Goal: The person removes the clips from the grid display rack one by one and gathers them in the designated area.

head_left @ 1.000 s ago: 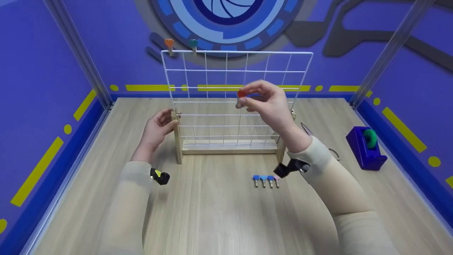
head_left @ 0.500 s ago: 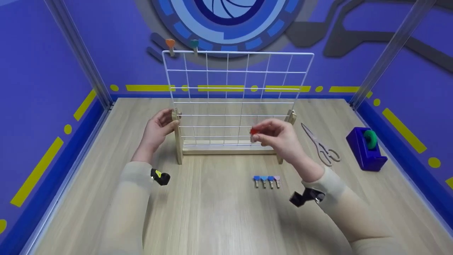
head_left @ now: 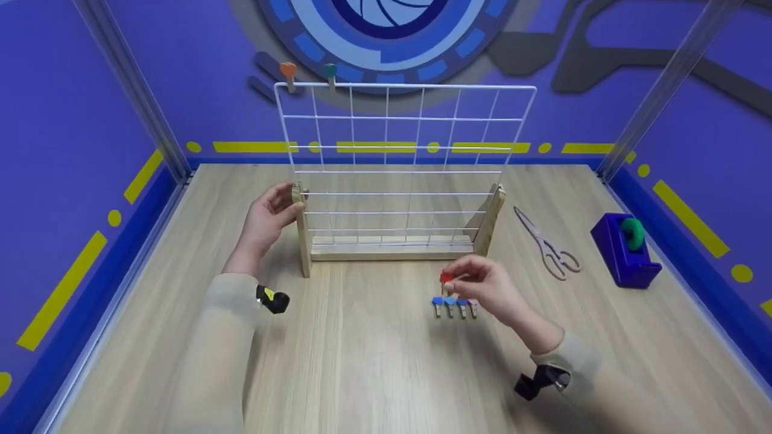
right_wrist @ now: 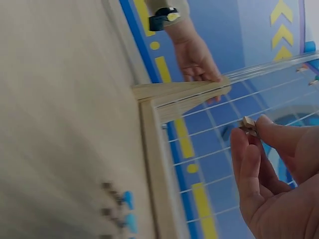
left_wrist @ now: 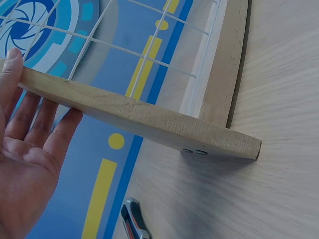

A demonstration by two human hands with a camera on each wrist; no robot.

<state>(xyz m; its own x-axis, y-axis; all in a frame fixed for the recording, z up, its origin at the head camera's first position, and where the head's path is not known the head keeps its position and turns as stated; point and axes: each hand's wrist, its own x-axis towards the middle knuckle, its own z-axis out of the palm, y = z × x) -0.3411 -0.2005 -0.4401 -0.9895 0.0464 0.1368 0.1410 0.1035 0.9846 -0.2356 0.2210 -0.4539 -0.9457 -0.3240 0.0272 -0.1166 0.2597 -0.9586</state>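
A white wire grid (head_left: 404,157) stands upright in a wooden stand (head_left: 392,250) at the middle of the table. My left hand (head_left: 268,217) rests against the stand's left wooden post (left_wrist: 134,117), fingers straight. My right hand (head_left: 482,286) pinches a small clothespin with a red heart (head_left: 446,278) low over the table, just above a row of several small clips (head_left: 453,307) with blue and pink tops. The clip's wooden end (right_wrist: 248,123) shows between my fingertips in the right wrist view. Two clips, orange (head_left: 289,73) and teal (head_left: 329,73), sit on the grid's top wire.
Scissors (head_left: 547,243) lie right of the stand. A blue tape dispenser (head_left: 625,249) with a green roll stands at the far right. A utility knife (left_wrist: 134,226) lies on the table in the left wrist view. Blue walls enclose the table.
My right hand has come down from in front of the grid to just above the row of clips, still pinching the red-heart clip. The left hand has not moved.
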